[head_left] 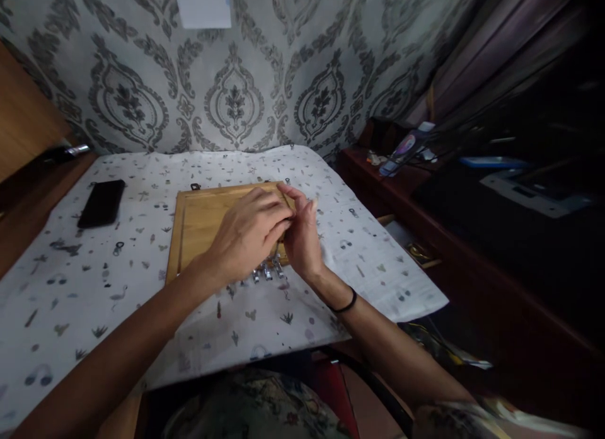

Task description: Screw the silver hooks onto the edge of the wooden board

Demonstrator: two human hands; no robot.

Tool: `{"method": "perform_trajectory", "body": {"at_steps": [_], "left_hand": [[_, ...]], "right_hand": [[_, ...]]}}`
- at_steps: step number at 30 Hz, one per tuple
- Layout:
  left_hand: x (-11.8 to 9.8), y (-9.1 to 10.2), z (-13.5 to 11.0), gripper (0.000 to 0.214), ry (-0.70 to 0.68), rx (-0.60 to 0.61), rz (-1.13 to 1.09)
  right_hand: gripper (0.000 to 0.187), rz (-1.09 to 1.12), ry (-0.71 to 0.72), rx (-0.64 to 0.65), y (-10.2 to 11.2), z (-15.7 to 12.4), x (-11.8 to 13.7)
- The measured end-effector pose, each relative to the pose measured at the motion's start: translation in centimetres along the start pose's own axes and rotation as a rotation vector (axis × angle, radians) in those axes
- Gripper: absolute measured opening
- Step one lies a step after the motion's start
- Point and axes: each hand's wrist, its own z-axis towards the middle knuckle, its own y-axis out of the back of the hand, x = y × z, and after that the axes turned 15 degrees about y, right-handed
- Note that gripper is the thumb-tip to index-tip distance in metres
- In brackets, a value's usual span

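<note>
My left hand (248,234) and my right hand (302,234) meet over the right part of a wooden board (198,222) on the table. The fingers of both are curled and pinched together around something small that I cannot make out. Several small shiny metal pieces (267,272) lie in a row at the board's near edge, just under my hands. A black band circles my right wrist.
A white printed cloth (118,288) covers the table. A black phone (101,203) lies at the left. A dark wooden sideboard (463,237) with clutter stands to the right, and patterned wallpaper runs behind.
</note>
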Motion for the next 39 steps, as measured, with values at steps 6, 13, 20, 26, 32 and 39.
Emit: {"method": "perform_trajectory", "body": {"at_steps": [6,13,20,26,32,39], "left_hand": [[0.0,0.3,0.0,0.018,-0.001,0.017,-0.014],[0.0,-0.1,0.0,0.015,0.036,-0.001,-0.059],[-0.1,0.1,0.0,0.017,0.07,0.042,-0.081],[-0.3,0.0,0.2,0.017,0.063,0.064,-0.096],[-1.2,-0.2,0.2,0.017,0.083,0.1,-0.135],[-2.5,-1.5,0.0,0.015,0.228,0.219,-0.424]], "right_hand": [[0.059,-0.254,-0.053,0.013,4.0,-4.2,0.7],[0.034,-0.694,-0.274,0.317,4.2,-8.8,0.4],[0.032,-0.721,-0.329,0.421,3.6,-7.8,0.3],[0.018,-0.582,-0.346,0.392,4.3,-8.2,-0.1],[0.025,-0.467,-0.335,0.315,4.3,-8.4,-0.2],[0.024,-0.434,-0.313,0.316,4.3,-8.8,-0.7]]}}
